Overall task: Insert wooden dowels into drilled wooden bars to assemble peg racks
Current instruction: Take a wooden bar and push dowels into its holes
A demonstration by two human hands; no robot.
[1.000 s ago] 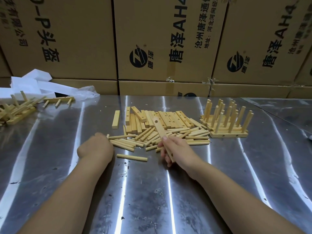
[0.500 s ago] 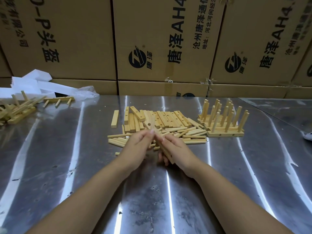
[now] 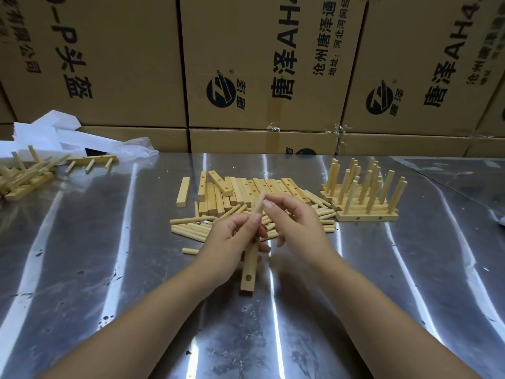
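Since half a second earlier both hands had drawn back from the pile toward the person, lifting the work, and the left hand [image 3: 232,242] now shared the hold. Its grip was closed round the middle of the drilled bar [image 3: 249,272], thumb pressed up along the wood. The right hand [image 3: 300,228] arched over from the right, forefinger and thumb pinching the top of a pale stick [image 3: 258,206] above the left thumb; whether this was a dowel or the bar's far end could not be told. The bar sloped, its near end with one open hole down on the desk [image 3: 382,296]. Loose dowels [image 3: 188,231] and spare bars [image 3: 246,190] lay just behind the hands, finished racks [image 3: 363,203] to the right.
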